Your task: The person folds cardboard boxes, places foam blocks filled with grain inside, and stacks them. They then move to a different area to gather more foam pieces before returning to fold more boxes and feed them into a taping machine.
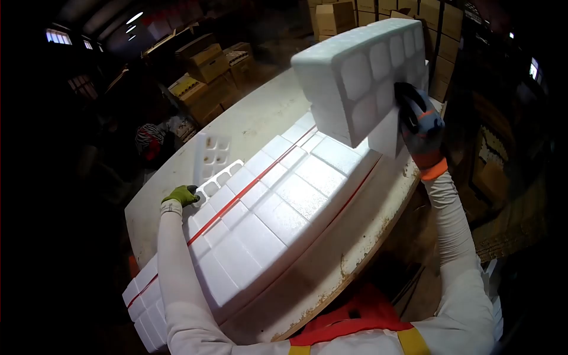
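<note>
My right hand, in a grey and orange glove with dark fingers, holds a white foam block with rounded square cells, raised above the table's far right part. My left hand, in a green glove, has its fingers on the near end of a white foam tray with cells; its fingertips are partly hidden. Between my arms lies a long row of white foam blocks with red straps along it. Another white celled tray lies beyond my left hand.
The pale table has a worn near edge. Cardboard boxes stand beyond it on the left, with more stacked cartons at the back right. A person in a striped head covering is at the far left. An open box stands at right.
</note>
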Demonstrator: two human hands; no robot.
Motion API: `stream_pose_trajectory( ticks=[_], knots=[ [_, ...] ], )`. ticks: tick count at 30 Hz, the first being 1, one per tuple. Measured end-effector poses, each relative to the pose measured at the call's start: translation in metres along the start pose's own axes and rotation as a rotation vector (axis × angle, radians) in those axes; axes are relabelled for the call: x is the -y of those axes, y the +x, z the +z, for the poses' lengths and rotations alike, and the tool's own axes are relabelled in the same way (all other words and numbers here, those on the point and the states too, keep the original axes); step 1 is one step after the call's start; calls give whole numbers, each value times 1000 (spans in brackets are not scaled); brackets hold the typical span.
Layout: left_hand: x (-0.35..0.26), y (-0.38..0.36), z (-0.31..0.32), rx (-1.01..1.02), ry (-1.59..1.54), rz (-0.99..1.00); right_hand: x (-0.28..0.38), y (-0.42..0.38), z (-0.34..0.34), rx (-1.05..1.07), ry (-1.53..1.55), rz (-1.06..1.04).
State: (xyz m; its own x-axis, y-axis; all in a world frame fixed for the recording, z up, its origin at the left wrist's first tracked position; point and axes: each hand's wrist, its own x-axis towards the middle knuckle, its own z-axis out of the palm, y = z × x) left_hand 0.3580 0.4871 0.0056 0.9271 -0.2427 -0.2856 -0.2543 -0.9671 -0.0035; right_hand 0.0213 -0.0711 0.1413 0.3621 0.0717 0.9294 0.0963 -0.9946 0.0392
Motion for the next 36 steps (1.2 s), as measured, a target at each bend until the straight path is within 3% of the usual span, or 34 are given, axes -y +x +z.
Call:
stream_pose_trajectory(
  ticks=[2,3,5,7,8,10,11,12,13,15,17,20,25,26,28,29,31,33,35,36],
  knots=[
    [-18,16,13,126,-17,46,10,47,69,-56,10,-116],
    [-18,28,29,74,26,18,21,65,98,-100,49,-165],
    [-33,30,59,-159,-53,119,30,88,175,68,-17,-186],
    [-78,-8,27,-319,253,123,49,108,246,179,-93,-178],
    [-77,-10,28,-547,283,241,57,112,277,338,-156,-145],
    [-76,-4,30,-410,101,134,67,102,331,407,-162,-180],
    [-75,1,30,-347,10,84,80,99,334,577,-199,-125],
    [-73,3,33,-325,24,89,74,75,366,528,-153,-215],
    [-76,-1,28,-304,55,82,72,61,402,942,-166,-92],
    [-72,5,34,-359,12,88,65,16,427,1162,-80,18],
    [-73,5,29,-394,-11,117,67,12,416,1251,-41,51],
    [-73,4,32,-475,-55,161,51,30,398,951,177,-2],
    [-73,5,22,-584,-234,221,23,60,250,626,630,-30],
    [-75,2,16,-559,-378,174,19,49,216,682,834,64],
    [-87,-15,0,-564,-593,122,12,26,145,657,705,-115],
    [-96,-30,-11,-594,-663,119,5,4,123,671,622,-163],
    [-154,-92,-47,-461,-1010,109,-3,-32,96,735,673,-191],
    [-187,-131,-47,-623,-825,412,-4,-47,82,736,658,-234],
    [-230,-175,-40,-767,-718,484,3,-43,81,712,724,-310],
    [-252,-203,-35,-738,-751,467,6,-42,81,700,752,-338]
  ],
)
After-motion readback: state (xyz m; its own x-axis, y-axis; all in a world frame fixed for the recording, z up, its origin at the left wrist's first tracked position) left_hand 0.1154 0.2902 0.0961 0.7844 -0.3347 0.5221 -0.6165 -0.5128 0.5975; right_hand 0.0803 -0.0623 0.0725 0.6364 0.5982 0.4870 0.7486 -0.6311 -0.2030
